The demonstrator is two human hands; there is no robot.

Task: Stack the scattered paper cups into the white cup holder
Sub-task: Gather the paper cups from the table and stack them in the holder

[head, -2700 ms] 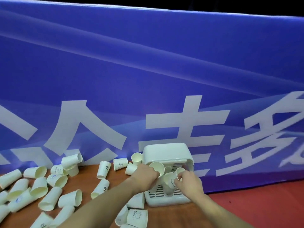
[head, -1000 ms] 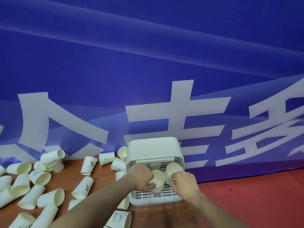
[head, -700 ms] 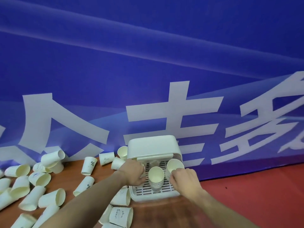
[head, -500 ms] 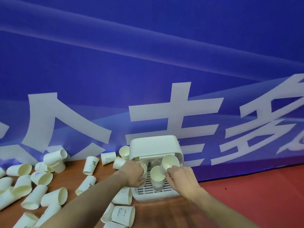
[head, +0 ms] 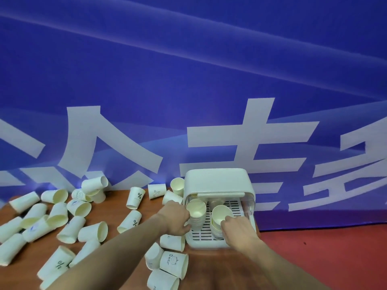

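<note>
1. Paper cups (head: 92, 231) are lying all over the wooden counter (head: 117, 208), most on their sides with long axes pointing every which way; I'm counting roughly two dozen loose ones, though the pile at the left is overlapping too much for an exact number.
2. Two stacks are standing upright in the white cup holder (head: 218, 183), mouths facing up, long axes vertical.
3. The left stack (head: 196, 210) is sitting at the tray's left edge, and the left hand (head: 174, 219) is gripping its side, fingers curled around the rims.
4. The right stack (head: 220, 215) is standing just beside it on the slotted tray, and the right hand (head: 238, 229) is holding it from the front, fingertips on the top rim.
5. A further clear cup seems to be showing behind them under the raised lid, but I cannot tell for sure.
6. The holder itself is sitting at the counter's right end, right against the blue banner (head: 188, 80), lid swung up.
7. One cup printed "Bear" (head: 172, 263) is lying near the front edge, mouth pointing right.
</note>
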